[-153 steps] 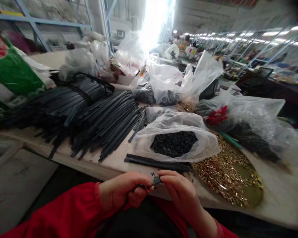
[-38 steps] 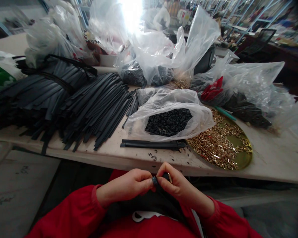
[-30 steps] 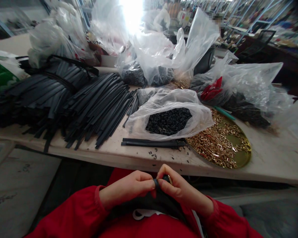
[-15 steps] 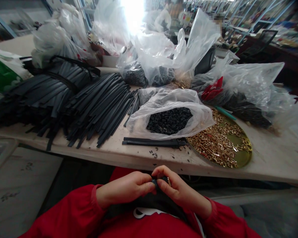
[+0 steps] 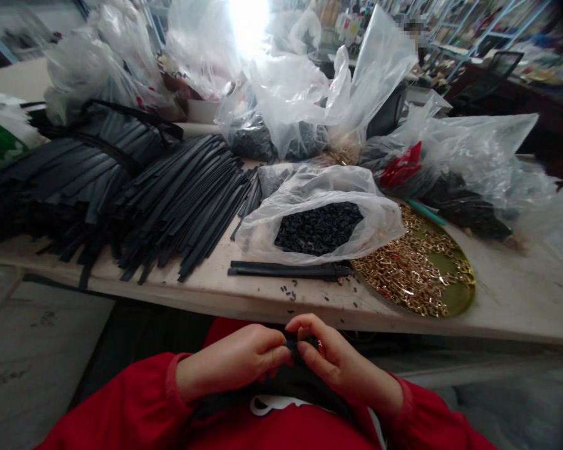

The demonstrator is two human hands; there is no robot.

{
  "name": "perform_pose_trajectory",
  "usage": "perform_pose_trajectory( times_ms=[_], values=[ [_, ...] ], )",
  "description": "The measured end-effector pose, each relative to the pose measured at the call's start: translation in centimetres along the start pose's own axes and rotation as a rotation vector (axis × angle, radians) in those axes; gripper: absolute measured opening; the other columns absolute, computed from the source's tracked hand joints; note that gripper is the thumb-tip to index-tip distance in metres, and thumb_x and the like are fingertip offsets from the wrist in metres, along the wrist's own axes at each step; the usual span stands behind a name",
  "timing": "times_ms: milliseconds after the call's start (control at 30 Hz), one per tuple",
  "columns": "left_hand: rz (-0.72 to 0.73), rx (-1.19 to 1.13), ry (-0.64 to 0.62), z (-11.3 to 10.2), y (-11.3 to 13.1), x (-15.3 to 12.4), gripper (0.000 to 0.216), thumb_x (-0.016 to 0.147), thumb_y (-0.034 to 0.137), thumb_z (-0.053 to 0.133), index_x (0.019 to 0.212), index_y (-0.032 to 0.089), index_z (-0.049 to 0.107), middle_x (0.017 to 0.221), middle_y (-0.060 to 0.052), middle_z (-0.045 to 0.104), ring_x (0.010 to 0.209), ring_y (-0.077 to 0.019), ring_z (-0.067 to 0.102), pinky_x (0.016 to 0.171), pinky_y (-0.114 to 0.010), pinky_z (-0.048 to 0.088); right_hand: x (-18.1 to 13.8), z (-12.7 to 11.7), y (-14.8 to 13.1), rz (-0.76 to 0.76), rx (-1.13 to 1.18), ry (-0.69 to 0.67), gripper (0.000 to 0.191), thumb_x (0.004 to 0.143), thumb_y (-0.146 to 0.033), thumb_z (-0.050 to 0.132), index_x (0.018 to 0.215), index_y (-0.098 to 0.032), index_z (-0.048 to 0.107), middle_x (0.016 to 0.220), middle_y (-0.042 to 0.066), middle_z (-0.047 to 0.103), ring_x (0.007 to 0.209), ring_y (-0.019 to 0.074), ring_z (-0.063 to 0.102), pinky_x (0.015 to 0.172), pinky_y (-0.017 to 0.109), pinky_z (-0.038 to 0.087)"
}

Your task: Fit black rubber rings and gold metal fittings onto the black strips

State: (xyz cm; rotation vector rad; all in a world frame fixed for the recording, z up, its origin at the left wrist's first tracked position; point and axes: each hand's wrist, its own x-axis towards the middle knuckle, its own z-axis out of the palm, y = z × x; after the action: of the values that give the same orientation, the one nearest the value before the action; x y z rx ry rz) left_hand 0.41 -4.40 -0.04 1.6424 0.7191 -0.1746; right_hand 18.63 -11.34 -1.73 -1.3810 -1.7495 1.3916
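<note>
My left hand (image 5: 237, 365) and my right hand (image 5: 335, 365) meet in front of my chest, below the table edge. Both pinch the end of a black strap (image 5: 294, 344), and a small black loop sits on it between my fingertips. The strap's rest hangs down over my lap. On the table (image 5: 206, 290) just beyond my hands lie a few black straps (image 5: 286, 270) side by side. Behind them an open plastic bag of small black loops (image 5: 319, 228) stands. To its right is a round gold tray (image 5: 450, 300) heaped with gold metal clasps.
A big pile of long black straps (image 5: 122, 194) covers the table's left half. Several clear plastic bags (image 5: 450, 162) with black and red parts crowd the back and right. Tiny black bits (image 5: 291, 292) are scattered near the front edge. Grey floor shows at the left.
Five seconds ago my hands worked at the table edge; now they are lower, near my lap. Over the last second they stayed put, fingers shifting slightly on the strap end.
</note>
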Motion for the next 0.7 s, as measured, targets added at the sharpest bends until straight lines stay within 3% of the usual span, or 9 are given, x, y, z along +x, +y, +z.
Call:
perform_pose_trajectory(
  times_ms=[233,367,500,700],
  values=[
    [-0.040,0.050,0.017,0.6,-0.5,0.2,0.031,0.085,0.034,0.037,0.076,0.015,0.059,0.061,0.002,0.055,0.051,-0.0094,0.049,0.045,-0.016,0.033,0.3,0.2,0.1,-0.039,-0.141,-0.014,0.024,0.084,-0.018,0.040,0.107,-0.021,0.045,0.082,0.001,0.058,0.067,0.0117,0.052,0.061,0.023,0.039],
    [-0.006,0.293,0.114,0.5,-0.3,0.0,0.033,0.086,0.033,0.036,0.075,0.016,0.061,0.067,-0.001,0.061,0.059,-0.0120,0.052,0.051,-0.019,0.034,0.5,0.1,0.1,0.046,0.010,0.004,0.023,0.083,-0.021,0.045,0.106,-0.021,0.046,0.083,0.000,0.055,0.064,0.0103,0.049,0.058,0.022,0.039],
    [0.028,0.426,0.176,0.7,0.5,-0.2,0.030,0.087,0.028,0.035,0.081,0.017,0.062,0.080,-0.005,0.065,0.070,-0.0161,0.056,0.061,-0.022,0.037,0.7,-0.1,-0.1,0.212,0.219,-0.035,0.009,0.082,-0.028,0.046,0.084,-0.019,0.045,0.061,-0.006,0.046,0.051,0.0085,0.041,0.047,0.019,0.033],
    [0.007,0.482,0.165,1.0,1.5,-0.1,0.029,0.085,0.022,0.033,0.075,0.016,0.059,0.078,-0.006,0.065,0.066,-0.0163,0.055,0.059,-0.023,0.037,0.6,0.1,-0.7,0.161,-0.054,0.131,0.002,0.080,-0.020,0.047,0.080,-0.019,0.046,0.069,-0.002,0.049,0.063,0.0121,0.044,0.055,0.023,0.033]
  ],
)
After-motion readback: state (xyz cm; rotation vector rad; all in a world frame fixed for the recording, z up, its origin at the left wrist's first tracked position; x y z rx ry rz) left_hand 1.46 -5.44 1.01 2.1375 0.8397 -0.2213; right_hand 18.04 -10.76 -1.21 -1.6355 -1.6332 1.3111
